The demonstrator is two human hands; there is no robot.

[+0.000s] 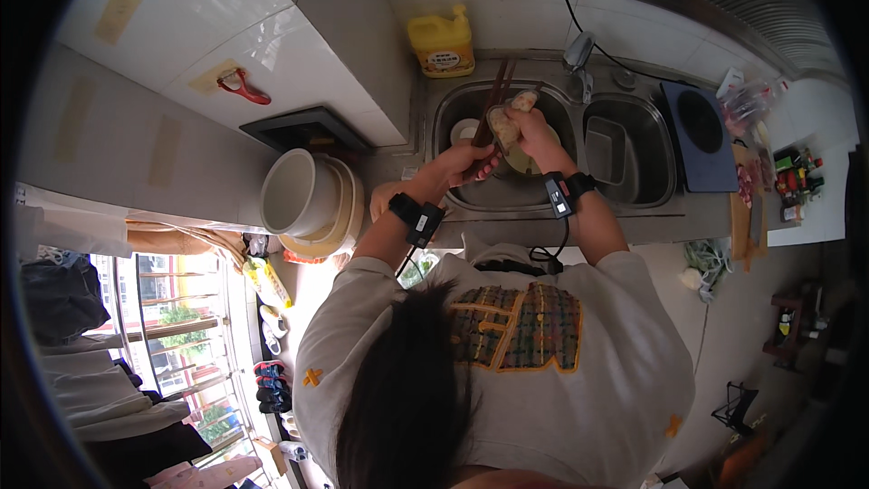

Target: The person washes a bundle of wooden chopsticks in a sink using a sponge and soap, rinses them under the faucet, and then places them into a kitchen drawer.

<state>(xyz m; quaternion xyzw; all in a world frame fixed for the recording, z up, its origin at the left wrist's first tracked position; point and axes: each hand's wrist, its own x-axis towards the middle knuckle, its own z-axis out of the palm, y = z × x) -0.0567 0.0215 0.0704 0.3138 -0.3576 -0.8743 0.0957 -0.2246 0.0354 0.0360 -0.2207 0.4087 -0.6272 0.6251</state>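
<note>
Over the left basin of the steel double sink [441, 118], my left hand [472, 163] is closed round a bunch of brown chopsticks [496, 98] that point up and away. My right hand [538, 134] grips a pale, mottled dishcloth [503, 129] and presses it beside the chopsticks. Part of the cloth bulges out above my fingers. Below them, a pale bowl [463, 129] sits at the basin's left side, and a larger, yellowish round vessel [520, 163] is partly hidden by my hands.
The tap [579, 59] stands behind the sink, with a yellow jug [442, 43] to its left. A squarish tub [608, 147] lies in the right basin. Farther right are a dark hob [699, 122] and a cutting board [744, 208]. Stacked pale buckets [294, 199] stand left.
</note>
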